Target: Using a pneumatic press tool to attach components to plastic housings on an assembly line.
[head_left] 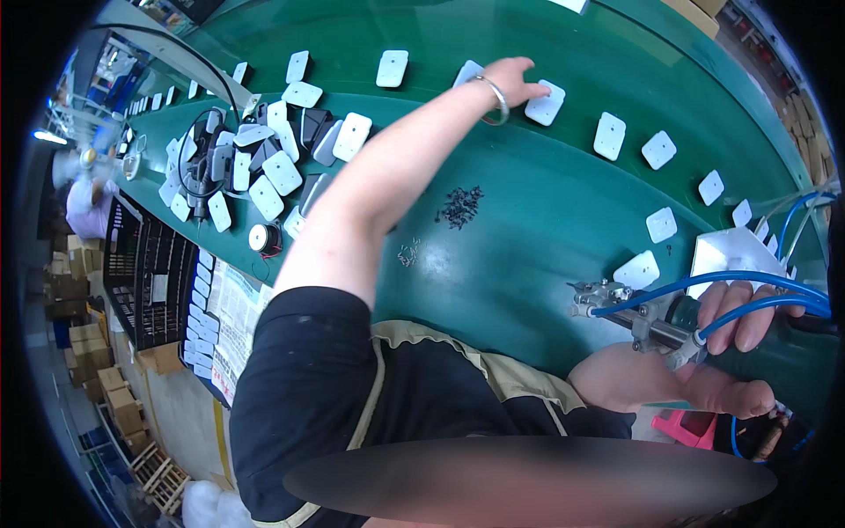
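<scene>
My left hand [512,81], with a metal bangle [503,113] on its wrist, reaches across the green conveyor surface. Its fingers are apart, and one fingertip lies at the edge of a white rounded rectangular piece [547,106] with a small dark mark in its middle. Another such piece [466,72] is partly hidden beside that wrist. At the right, my right hand [726,352] is beside a metal air cylinder fixture [647,321] with blue hoses [739,277]. Its fingers and thumb are spread, and I see nothing between them.
More white pieces [609,136] lie spaced along the belt. A heap of white and grey pieces [282,173] sits left of my arm, near a round spool [264,238]. Small dark parts [459,208] and tiny metal screws [409,253] lie mid-table. A black crate [145,277] stands at left.
</scene>
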`<control>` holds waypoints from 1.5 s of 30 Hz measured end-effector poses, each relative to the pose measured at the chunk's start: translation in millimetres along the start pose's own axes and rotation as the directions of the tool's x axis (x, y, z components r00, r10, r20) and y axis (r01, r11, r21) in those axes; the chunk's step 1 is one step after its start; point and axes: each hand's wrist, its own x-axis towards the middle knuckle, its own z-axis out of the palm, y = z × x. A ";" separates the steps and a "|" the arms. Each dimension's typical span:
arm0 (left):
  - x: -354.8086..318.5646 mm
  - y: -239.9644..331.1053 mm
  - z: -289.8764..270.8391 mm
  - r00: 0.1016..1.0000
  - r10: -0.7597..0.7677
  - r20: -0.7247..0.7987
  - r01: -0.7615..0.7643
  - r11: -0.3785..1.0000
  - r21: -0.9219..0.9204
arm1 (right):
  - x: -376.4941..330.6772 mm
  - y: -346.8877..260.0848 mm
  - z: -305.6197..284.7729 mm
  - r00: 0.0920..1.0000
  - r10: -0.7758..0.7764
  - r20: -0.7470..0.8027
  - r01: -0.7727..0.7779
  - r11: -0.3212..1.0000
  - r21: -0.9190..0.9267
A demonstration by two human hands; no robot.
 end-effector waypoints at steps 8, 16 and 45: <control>30.7 -10.6 30.0 0.968 -0.030 0.250 0.066 0.988 -0.137 | -8.0 -5.4 -21.6 0.999 -0.013 -0.045 0.017 0.997 0.076; -26.4 40.9 30.4 0.985 -0.168 -0.038 0.160 0.975 -0.153 | -4.6 -4.2 -15.4 1.000 -0.009 0.018 0.008 0.998 0.063; -260.7 80.0 0.1 0.865 -0.058 0.499 0.470 0.443 -0.763 | 14.9 2.7 11.2 0.973 0.053 0.224 -0.013 0.984 -0.177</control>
